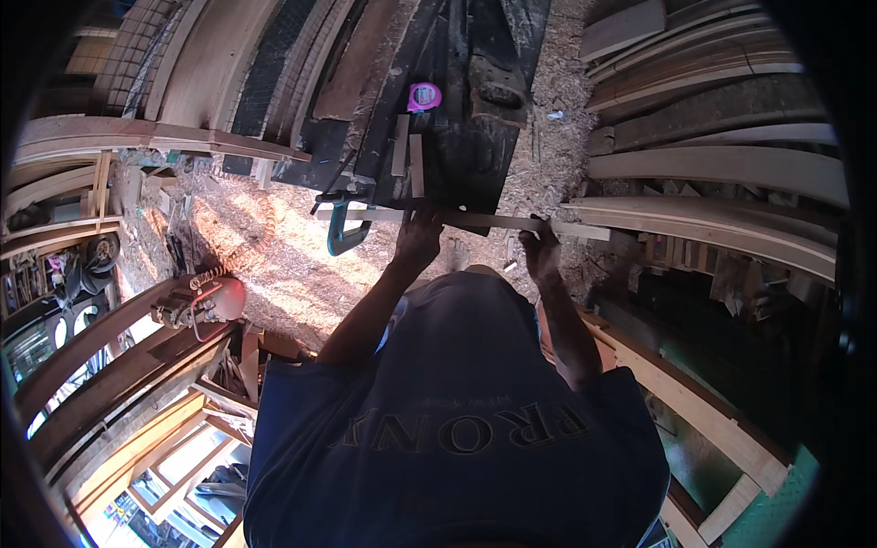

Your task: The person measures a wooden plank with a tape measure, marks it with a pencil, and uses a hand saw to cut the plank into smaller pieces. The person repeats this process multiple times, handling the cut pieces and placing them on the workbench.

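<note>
A long, thin wooden strip [498, 221] lies crosswise in front of me, at the near end of a dark workbench [484, 173]. My left hand [420, 236] is closed on its middle part. Farther right, my right hand [541, 245] grips the same strip, fingers bent over it. The strip's pale end reaches past that hand. To the left, a blue-green C-clamp [338, 230] hangs at the bench's near corner by the strip's left end; whether it presses on the strip I cannot tell. Two short wooden pieces [417, 164] rest on the bench just beyond my left hand.
A pink tape measure [424, 97] sits farther up the bench. Wood shavings [274, 237] cover the floor. Stacked boards [722, 164] line the right side, and more planks [206, 73] lean at the far left. A red-ended machine [219, 300] stands at the left.
</note>
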### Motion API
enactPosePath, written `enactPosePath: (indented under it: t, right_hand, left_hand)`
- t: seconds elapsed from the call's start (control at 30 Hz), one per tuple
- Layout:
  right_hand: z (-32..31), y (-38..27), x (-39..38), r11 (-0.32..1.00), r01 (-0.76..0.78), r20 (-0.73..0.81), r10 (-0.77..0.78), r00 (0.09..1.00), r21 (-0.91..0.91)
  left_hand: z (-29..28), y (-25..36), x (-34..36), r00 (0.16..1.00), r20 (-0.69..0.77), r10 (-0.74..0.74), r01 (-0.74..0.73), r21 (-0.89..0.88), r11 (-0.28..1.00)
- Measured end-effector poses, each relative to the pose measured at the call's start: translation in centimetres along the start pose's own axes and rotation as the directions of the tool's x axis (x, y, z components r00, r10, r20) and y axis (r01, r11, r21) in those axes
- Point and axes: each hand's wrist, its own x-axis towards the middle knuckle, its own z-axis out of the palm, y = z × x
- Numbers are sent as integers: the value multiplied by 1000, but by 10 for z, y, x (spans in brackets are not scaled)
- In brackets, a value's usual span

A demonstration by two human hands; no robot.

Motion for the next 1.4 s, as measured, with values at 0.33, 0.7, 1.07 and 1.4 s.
enactPosePath:
  t: [0.33, 0.7, 1.07, 1.4]
  right_hand:
    - [35, 41, 21, 946, -210, -84, 195, 977, -246]
    - [-36, -31, 15, 976, 46, -284, -106, 953, -211]
    - [-32, -47, -4, 931, -119, -285, 17, 958, -344]
    - [144, -74, 105, -341, 576, 670, -365, 647, -742]
  left_hand:
    - [39, 22, 24, 997, -72, 33, -42, -131, 990]
    - [18, 33, 42, 999, 29, 24, -18, -193, 981]
    - [44, 49, 97, 936, 68, 345, -321, -236, 917]
    - [52, 47, 92, 978, 37, 208, -185, -322, 929]
